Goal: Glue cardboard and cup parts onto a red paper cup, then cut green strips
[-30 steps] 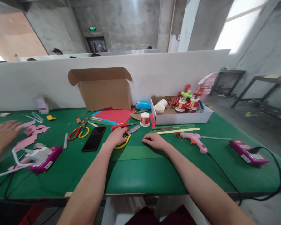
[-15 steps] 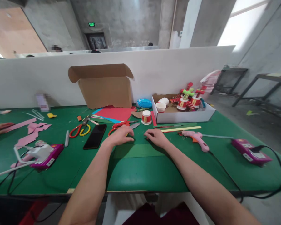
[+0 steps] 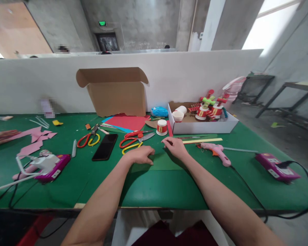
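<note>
A strip of green paper [image 3: 166,162] lies flat on the green table, below both hands. Over its left part is my left hand [image 3: 141,155], fingers bent and thumb apart, with nothing visible between them. My right hand [image 3: 176,147] rests near the strip's upper right, fingertips curled together; whether they pinch anything is too small to see. Beside my left hand lie the scissors [image 3: 133,141] with red and yellow handles, blades pointing right. A red-and-white paper cup [image 3: 161,127] stands upside down just beyond my right hand.
To the right lie a pink glue gun [image 3: 217,150] and a purple power strip [image 3: 276,166]. A white box [image 3: 202,128] holds cups and finished figures. Leftward are a black phone [image 3: 105,147], pliers [image 3: 92,136] and another power strip [image 3: 53,167]. Another person's hand [image 3: 5,137] touches pink paper.
My left hand has moved right, closer to my right hand, and more of the scissors shows. My right hand stays near the same spot. The view has shifted slightly.
</note>
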